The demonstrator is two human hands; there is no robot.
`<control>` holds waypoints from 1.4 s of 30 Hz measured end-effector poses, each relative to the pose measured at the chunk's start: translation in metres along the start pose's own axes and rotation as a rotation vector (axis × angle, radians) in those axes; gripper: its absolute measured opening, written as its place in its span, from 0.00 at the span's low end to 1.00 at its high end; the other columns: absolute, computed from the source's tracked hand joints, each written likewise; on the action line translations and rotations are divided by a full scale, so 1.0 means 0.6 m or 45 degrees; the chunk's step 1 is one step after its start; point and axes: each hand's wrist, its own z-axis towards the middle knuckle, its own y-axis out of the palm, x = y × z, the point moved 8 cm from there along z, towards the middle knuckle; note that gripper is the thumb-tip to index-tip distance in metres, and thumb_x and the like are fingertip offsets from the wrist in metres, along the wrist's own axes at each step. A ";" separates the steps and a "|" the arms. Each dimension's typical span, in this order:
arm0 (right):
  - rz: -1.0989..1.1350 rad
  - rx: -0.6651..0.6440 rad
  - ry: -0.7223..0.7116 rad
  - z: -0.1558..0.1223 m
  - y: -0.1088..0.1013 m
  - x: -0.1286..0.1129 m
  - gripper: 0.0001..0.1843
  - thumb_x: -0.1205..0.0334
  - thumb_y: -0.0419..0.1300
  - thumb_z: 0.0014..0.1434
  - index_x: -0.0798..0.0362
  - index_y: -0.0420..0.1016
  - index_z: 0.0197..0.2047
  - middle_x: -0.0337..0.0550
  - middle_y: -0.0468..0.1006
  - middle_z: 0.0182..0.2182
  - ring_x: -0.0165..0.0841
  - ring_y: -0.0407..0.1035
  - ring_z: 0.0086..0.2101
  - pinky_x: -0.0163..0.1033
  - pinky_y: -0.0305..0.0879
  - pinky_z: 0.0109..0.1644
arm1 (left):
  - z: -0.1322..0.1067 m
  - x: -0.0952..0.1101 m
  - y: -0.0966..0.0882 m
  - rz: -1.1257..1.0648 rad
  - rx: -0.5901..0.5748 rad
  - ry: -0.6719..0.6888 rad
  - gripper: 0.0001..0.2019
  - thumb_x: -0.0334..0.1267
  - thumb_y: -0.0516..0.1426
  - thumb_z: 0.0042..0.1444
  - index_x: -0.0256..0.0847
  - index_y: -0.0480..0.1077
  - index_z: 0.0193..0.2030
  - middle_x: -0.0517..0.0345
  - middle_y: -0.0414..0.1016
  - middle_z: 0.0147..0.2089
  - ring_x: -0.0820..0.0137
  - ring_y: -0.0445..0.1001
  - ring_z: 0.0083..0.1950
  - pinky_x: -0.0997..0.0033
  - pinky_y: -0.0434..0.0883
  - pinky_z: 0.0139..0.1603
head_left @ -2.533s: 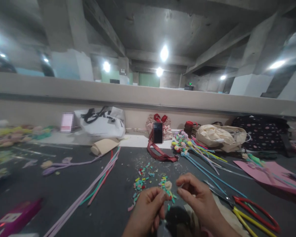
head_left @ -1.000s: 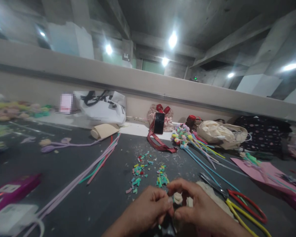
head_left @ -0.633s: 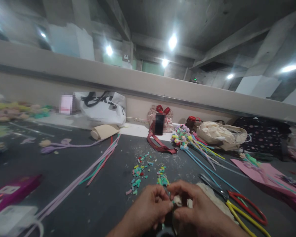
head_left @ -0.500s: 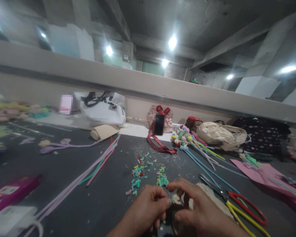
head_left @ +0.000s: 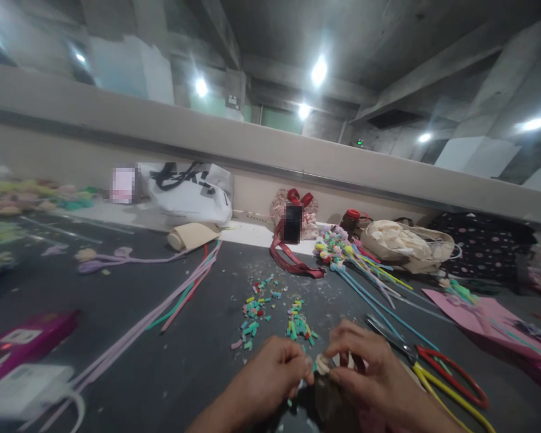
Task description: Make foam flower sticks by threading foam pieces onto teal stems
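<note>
Low in the middle of the view my two hands meet over the dark table. My left hand is closed in a pinch, its fingertips touching a small cream-coloured piece. My right hand pinches the same cream piece from the other side. Just beyond my fingers lie small heaps of coloured scraps. Red and yellow handled scissors rest on the table to the right of my right hand.
Long coloured strips run across the table at the left. A bunch of coloured flower stems, a red ribbon, a white bag, a cream bag, pink sheet and pink box lie around.
My hands, slightly apart 2.5 s ago, came together on the cream piece and keep working it. The view has shifted slightly.
</note>
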 end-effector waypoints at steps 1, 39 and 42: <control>0.006 -0.020 -0.002 -0.001 0.002 0.000 0.07 0.72 0.59 0.47 0.54 0.72 0.31 0.39 0.68 0.28 0.28 0.64 0.29 0.31 0.58 0.32 | -0.001 0.001 0.002 -0.033 -0.021 -0.020 0.12 0.40 0.49 0.46 0.36 0.68 0.22 0.68 0.54 0.13 0.80 0.51 0.16 0.78 0.47 0.17; -0.054 -0.131 -0.046 0.003 0.011 -0.011 0.07 0.65 0.49 0.58 0.53 0.65 0.29 0.40 0.67 0.33 0.27 0.63 0.34 0.32 0.58 0.37 | -0.012 0.007 0.020 -0.374 -0.175 -0.184 0.10 0.41 0.52 0.42 0.37 0.65 0.19 0.71 0.53 0.09 0.83 0.46 0.10 0.80 0.44 0.13; -0.017 -0.115 -0.054 0.003 0.006 -0.012 0.08 0.64 0.51 0.57 0.53 0.69 0.29 0.41 0.67 0.33 0.29 0.64 0.35 0.33 0.59 0.38 | -0.011 0.003 0.019 -0.387 -0.179 -0.194 0.12 0.44 0.53 0.42 0.36 0.66 0.20 0.71 0.53 0.09 0.83 0.46 0.11 0.80 0.43 0.13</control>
